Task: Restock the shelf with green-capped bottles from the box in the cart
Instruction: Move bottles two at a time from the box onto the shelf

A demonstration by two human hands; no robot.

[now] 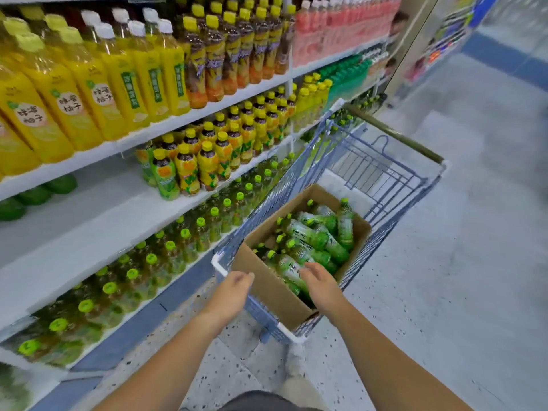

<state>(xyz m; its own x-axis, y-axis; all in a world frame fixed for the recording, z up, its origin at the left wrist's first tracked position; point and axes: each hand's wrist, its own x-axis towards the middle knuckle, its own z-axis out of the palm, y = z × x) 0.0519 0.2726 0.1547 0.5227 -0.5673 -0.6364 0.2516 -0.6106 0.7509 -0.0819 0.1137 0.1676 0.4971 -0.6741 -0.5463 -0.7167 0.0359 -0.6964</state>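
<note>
A brown cardboard box (267,286) sits in the blue wire cart (382,170), filled with several green-capped bottles (311,235) lying on their sides. My right hand (318,278) reaches into the near end of the box, fingers spread over one bottle, not closed on it. Near the box's front left corner hovers my left hand (235,281), fingers loosely curled and holding nothing. The shelf (103,221) to the left has a wide bare stretch at middle height. Rows of green-capped bottles (154,259) stand on the shelf below it.
Yellow juice bottles (89,84) fill the upper shelf, with yellow-capped tea bottles (207,161) on the middle one. Green packages (32,194) lie at the back of the bare stretch. The speckled aisle floor (444,262) extends to the right of the cart.
</note>
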